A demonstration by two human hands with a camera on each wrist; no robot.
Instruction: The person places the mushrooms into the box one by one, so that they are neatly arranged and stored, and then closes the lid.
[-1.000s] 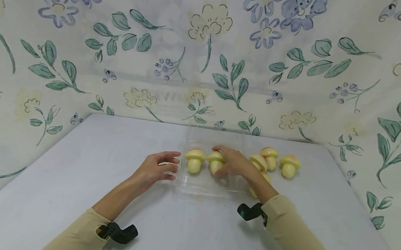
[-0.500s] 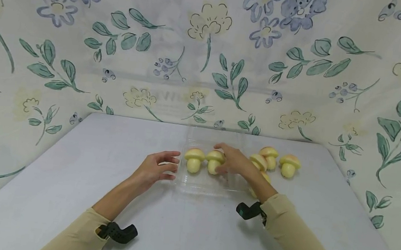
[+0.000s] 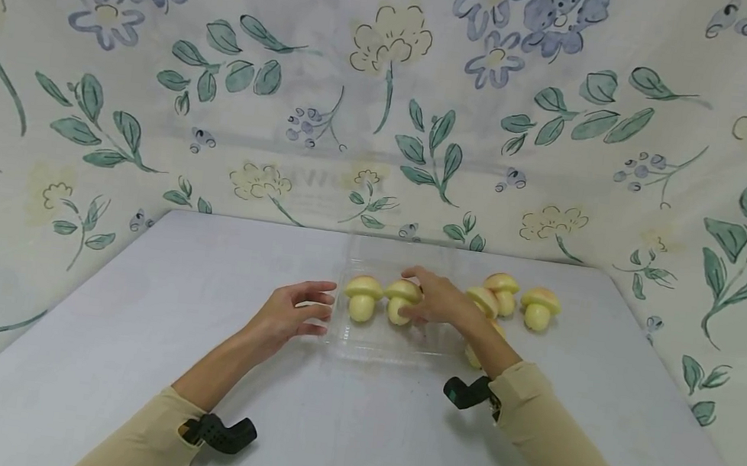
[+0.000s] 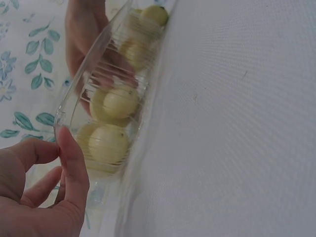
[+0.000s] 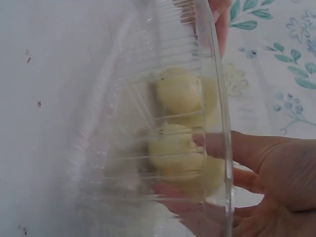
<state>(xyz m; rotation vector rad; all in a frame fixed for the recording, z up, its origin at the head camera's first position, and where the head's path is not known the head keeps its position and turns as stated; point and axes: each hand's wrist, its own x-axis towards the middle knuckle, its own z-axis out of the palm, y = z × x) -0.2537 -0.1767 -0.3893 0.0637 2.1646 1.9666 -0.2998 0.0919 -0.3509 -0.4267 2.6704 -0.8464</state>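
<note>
Centrally on the table (image 3: 124,358) sits a clear tray (image 3: 374,345). At its left edge the left hand (image 3: 288,314) rests, fingers relaxed, apparently steadying it. Inside, the right hand (image 3: 438,303) closes its fingers on the second mushroom (image 3: 400,300); three more mushrooms stand just right of the tray.

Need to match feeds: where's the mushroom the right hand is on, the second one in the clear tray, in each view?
Head: that mushroom stands mid-frame, under the right hand.
Left wrist: seen through the tray wall, upper of the two near ones.
Right wrist: the lower, nearer one, by the fingers.
Shared landmark: the clear tray, its rim in all three.
</note>
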